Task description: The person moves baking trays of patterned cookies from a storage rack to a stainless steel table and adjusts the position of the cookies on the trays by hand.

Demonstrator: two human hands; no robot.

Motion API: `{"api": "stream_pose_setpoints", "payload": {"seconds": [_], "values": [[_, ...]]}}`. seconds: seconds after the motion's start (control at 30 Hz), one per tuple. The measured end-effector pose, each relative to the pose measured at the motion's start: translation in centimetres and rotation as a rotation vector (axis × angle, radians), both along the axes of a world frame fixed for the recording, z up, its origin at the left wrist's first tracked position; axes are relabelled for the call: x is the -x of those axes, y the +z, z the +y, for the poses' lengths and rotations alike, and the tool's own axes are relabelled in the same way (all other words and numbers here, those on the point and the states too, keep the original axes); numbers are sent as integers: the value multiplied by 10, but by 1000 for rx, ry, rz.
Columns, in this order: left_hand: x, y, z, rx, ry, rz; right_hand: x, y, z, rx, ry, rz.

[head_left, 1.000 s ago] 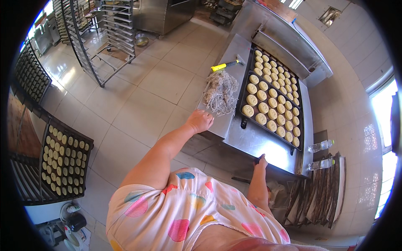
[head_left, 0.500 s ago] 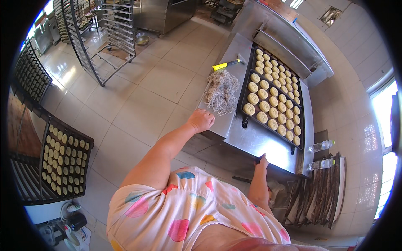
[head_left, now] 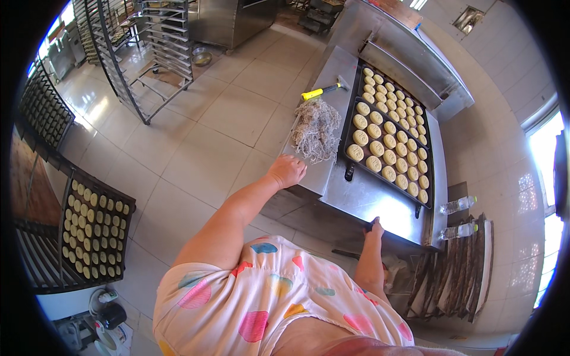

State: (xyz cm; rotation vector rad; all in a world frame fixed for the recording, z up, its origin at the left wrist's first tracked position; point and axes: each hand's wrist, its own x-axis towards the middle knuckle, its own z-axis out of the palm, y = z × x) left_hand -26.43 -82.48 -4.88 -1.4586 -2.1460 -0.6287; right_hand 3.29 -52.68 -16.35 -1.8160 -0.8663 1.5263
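Note:
My left hand (head_left: 288, 171) is curled over the near left corner of a metal bench (head_left: 368, 199), close to a clump of grey, stringy fibre (head_left: 316, 130). At the bench's front edge my right hand (head_left: 374, 228) is closed around a small dark handle, mostly hidden by the fingers. Beyond my hands, two dark baking trays (head_left: 358, 161) lie end to end on the bench. Both carry rows of round, pale, stamped pastries (head_left: 389, 142). Neither hand touches the trays.
A yellow-handled scraper (head_left: 320, 92) lies past the fibre clump. Two clear bottles (head_left: 457, 205) and upright dark-edged boards (head_left: 454, 270) are at right. A tray of pastries (head_left: 98, 231) sits in a rack on my left. A tall wheeled rack (head_left: 139, 65) stands farther off.

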Motion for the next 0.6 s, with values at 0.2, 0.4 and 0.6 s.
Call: {"api": "stream_pose_setpoints", "payload": {"seconds": [0.2, 0.4, 0.6], "values": [[0, -1, 1, -8, -5, -9, -4, -2, 4, 18, 5, 2], [1, 0, 1, -6, -5, -17, -4, -2, 5, 24, 29, 24], [1, 0, 2, 3, -1, -18, -6, -2, 5, 31, 31, 29]]}}
